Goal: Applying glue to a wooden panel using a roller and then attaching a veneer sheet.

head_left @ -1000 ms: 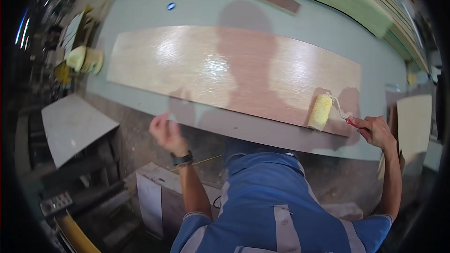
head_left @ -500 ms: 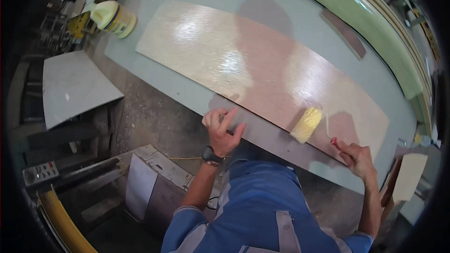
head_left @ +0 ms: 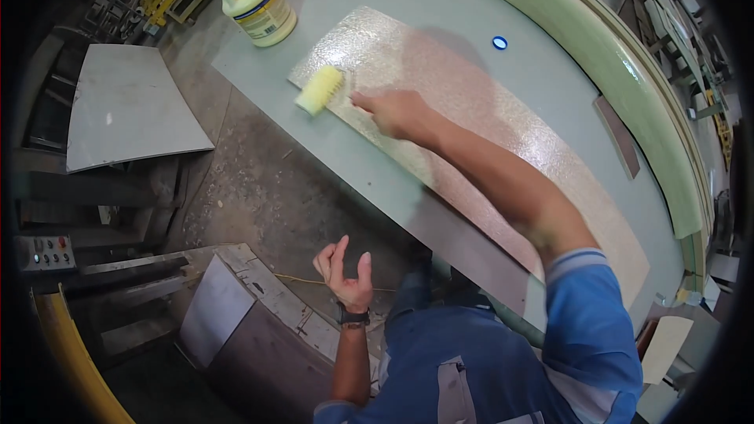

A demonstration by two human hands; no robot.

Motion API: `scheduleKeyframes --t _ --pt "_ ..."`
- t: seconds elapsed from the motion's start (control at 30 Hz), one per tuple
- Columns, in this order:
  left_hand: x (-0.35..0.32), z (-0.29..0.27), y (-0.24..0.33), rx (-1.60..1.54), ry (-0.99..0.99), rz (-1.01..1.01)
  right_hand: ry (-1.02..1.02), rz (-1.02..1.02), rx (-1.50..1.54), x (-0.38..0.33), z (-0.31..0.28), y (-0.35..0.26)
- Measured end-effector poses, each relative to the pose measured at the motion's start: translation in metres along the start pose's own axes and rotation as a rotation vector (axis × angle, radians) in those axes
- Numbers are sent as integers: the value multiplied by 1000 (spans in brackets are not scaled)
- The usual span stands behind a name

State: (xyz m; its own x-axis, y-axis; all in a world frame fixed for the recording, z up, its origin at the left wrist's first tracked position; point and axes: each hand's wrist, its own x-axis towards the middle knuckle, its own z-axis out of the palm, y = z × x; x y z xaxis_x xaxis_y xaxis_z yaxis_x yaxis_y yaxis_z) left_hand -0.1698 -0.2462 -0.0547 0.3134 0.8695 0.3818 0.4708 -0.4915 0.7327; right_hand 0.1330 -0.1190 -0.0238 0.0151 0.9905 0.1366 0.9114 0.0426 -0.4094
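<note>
My right hand point(head_left: 398, 114) grips the handle of a paint roller, its arm stretched across the board. The roller's yellow fluffy sleeve point(head_left: 320, 89) lies at the far left end of the curved wooden board point(head_left: 448, 78), partly over its near edge. A wet, glossy, stippled film covers the board, which rests on a grey-green table point(head_left: 334, 137). Most of the handle is hidden in my fist. My left hand point(head_left: 345, 275) hangs in the air in front of the table, fingers apart and holding nothing; a dark watch is on its wrist.
A pale yellow jug point(head_left: 258, 4) stands at the table's far left, and a blue cap point(head_left: 499, 43) lies behind the board. Along the back runs a curved light-green form point(head_left: 581, 71), with a brown strip point(head_left: 617, 136) before it. A grey curved panel point(head_left: 133, 110) sits off to the left.
My right hand has swept the roller from the board's near right to its far left end. My left hand has drawn back from the table edge, and the view has shifted left.
</note>
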Motion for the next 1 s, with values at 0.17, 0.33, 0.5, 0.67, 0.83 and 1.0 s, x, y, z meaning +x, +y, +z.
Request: scheduleKeyframes --t 0.17,0.33,0.5,0.67,0.83,1.0 --pt "-20 -21 -31 -24 127 -227 -206 118 30 8 -17 -23" --pt "-52 -38 -80 -32 171 -393 -423 339 -26 -118 -41 -35" --pt "-9 -25 -65 -92 154 -325 -225 256 -27 -9 -7 -31" --pt "16 0 -53 -162 147 -246 -40 232 -60 80 9 3" --pt "-29 -24 -74 -148 80 -405 -262 280 -68 2 -40 0" --pt "-32 -33 -77 -99 81 -400 -259 311 -102 7 -52 9"
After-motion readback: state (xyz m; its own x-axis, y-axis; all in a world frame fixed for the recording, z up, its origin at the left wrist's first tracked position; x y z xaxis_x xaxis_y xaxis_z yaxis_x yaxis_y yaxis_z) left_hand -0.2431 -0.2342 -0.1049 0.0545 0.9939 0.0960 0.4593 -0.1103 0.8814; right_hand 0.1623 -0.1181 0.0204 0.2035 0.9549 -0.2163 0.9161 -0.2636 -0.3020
